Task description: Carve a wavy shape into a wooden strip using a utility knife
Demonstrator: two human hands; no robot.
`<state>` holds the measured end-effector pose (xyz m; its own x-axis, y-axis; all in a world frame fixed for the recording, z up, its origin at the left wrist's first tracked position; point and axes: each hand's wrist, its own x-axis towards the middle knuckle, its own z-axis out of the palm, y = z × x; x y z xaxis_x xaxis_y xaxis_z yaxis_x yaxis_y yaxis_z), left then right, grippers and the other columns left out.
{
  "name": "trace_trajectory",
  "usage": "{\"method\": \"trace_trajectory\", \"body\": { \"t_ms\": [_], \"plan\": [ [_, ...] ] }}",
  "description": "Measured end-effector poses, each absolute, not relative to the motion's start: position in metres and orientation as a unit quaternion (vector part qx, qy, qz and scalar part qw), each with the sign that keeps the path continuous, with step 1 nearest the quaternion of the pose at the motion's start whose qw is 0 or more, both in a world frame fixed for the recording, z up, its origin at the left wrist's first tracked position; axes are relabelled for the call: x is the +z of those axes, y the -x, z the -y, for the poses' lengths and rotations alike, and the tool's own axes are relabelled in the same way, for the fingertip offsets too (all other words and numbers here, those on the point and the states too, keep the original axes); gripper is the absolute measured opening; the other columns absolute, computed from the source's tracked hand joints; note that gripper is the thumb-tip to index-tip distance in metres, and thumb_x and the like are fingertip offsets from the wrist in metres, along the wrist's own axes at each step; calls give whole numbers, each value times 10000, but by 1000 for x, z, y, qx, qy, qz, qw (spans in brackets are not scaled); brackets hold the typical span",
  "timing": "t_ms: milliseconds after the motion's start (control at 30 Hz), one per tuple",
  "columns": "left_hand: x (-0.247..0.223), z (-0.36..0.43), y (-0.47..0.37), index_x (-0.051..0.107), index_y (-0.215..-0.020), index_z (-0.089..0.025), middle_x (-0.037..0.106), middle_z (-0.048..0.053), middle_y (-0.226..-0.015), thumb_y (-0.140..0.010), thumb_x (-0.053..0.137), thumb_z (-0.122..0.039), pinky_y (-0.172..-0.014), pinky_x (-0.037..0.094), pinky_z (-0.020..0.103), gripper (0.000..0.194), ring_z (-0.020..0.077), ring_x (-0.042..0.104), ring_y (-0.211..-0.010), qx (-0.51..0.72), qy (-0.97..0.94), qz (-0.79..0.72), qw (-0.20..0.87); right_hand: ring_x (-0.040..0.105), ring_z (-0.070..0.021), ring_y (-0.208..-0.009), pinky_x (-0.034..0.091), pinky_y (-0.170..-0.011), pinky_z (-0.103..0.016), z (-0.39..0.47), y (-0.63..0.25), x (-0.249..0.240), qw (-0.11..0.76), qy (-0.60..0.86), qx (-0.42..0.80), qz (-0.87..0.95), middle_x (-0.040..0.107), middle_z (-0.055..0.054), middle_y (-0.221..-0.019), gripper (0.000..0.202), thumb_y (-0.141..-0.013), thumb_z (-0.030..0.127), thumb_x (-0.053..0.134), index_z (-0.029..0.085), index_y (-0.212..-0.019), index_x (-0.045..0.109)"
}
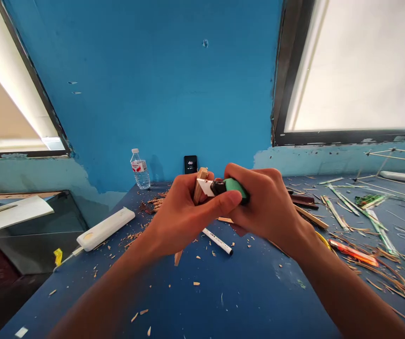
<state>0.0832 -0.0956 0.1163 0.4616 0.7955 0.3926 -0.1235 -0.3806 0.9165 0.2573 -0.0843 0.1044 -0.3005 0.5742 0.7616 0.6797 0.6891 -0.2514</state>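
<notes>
My left hand [177, 212] is closed around a small strip of pale wood [199, 184], whose top end sticks up above the fingers and whose lower end shows beneath the hand. In my right hand [262, 197] is a utility knife [235, 187] with a green and black handle. Its short, wide blade points left and lies against the wood near the top. My left thumb reaches across and presses by the knife's handle. Under the hands, a white marker [218, 241] with a black end lies on the blue table [244, 292].
Wood shavings [137, 239] are scattered over the table. A water bottle [140, 169] and a phone [190, 164] stand by the wall. At the left edge lies a white power strip [107, 229]. Thin strips, an orange cutter [353, 253] and a stick frame [393, 172] are at right.
</notes>
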Motion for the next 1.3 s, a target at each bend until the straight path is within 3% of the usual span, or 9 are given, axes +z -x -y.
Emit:
{"method": "trace_trajectory", "body": {
  "t_ms": [333,500,667,800,967,1167,1300],
  "plan": [
    [117,99,-84,615,-658,-170,392,-111,-515,-911,710,-96,-505,365,98,280,5,278,-445,436,-753,-184,457,386,-103,-466,186,-518,-291,97,-258,108,425,423,-113,792,533,45,-548,160,-677,206,530,235,-709,376],
    [109,95,-91,482,-619,-191,386,-112,-463,-840,817,-285,-397,296,170,413,25,279,-393,495,-703,-236,453,301,-97,-450,147,-529,-296,97,-252,103,437,472,-168,747,505,42,-547,236,-710,240,573,241,-734,339],
    [93,87,-106,373,-586,-206,344,-93,-452,-913,722,-434,-379,205,190,529,44,300,-402,515,-686,-292,423,70,-132,-548,151,-538,-315,75,-259,106,442,558,-193,676,289,61,-526,248,-803,259,562,256,-715,331],
    [92,81,-106,336,-633,-219,300,-112,-499,-808,835,-367,-390,247,179,549,44,316,-416,470,-699,-313,439,158,-146,-567,218,-551,-314,72,-281,118,499,491,-181,691,286,56,-560,319,-832,210,565,244,-673,290],
    [103,93,-93,424,-727,-213,370,-100,-580,-806,833,-301,-426,290,163,425,46,363,-479,459,-714,-299,436,217,-127,-542,224,-524,-291,87,-296,125,423,398,-159,798,320,74,-532,264,-731,178,627,241,-673,378],
    [113,111,-95,413,-681,-189,329,-106,-572,-745,877,-207,-395,180,126,469,21,286,-486,474,-705,-261,459,249,-112,-518,177,-508,-292,91,-285,120,404,374,-136,824,393,77,-526,214,-654,193,634,247,-690,430],
    [113,111,-97,482,-684,-193,358,-115,-512,-757,872,-195,-374,206,131,397,24,295,-436,480,-714,-279,426,248,-109,-517,174,-503,-290,91,-280,117,407,364,-119,829,404,74,-531,193,-669,226,626,246,-689,435]
  ]
}}
